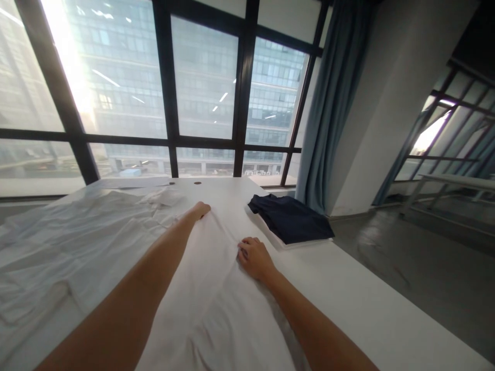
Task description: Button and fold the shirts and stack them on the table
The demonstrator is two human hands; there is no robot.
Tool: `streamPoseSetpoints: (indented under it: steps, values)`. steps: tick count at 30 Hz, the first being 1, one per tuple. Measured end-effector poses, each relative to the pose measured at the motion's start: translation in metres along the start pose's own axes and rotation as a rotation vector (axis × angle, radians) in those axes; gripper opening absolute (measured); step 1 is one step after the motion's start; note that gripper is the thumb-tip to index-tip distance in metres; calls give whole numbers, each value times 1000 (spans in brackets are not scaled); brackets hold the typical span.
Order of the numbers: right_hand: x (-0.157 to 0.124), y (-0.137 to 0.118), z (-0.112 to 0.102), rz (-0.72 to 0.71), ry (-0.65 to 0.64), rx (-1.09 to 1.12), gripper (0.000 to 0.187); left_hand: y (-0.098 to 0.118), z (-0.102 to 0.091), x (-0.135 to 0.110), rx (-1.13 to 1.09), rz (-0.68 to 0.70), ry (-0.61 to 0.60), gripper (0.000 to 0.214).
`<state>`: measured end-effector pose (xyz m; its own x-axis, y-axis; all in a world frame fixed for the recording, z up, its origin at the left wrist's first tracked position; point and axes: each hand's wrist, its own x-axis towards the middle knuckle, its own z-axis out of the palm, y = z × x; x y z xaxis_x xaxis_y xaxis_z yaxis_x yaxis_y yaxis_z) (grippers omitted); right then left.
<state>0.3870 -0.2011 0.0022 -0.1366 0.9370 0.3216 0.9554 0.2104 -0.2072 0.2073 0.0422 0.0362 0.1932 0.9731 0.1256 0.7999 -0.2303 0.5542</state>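
Observation:
A white cloth garment (pixel 211 278) lies spread on the white table, its near part wrinkled and running out of view at the bottom. My left hand (pixel 201 210) reaches to its far end, fingers closed on the edge of the fabric. At the garment's right edge is my right hand (pixel 253 256), with its fingers curled down onto the cloth; the fingertips are partly hidden, but they seem to pinch the edge.
Loose white fabric (pixel 88 242) covers the table's left side. A folded navy garment (pixel 296 219) lies on white material at the right, near the edge of the table (pixel 359 288). Beyond stand windows (pixel 204 77), a blue curtain (pixel 328 108) and another table (pixel 460 181).

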Motion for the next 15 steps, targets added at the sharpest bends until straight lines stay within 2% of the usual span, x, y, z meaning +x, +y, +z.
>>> streamPoseSetpoints:
  steps: [7, 11, 15]
  values:
    - [-2, -7, -2, 64, 29, -13, 30, -12, 21, 7, -149, -62, -13, 37]
    - [0, -8, -2, 71, -11, -53, 33, -16, 28, 2, -141, 18, 45, 39]
    - [0, -8, -4, 78, -39, -84, 35, -11, 29, -12, -27, 119, 106, 32]
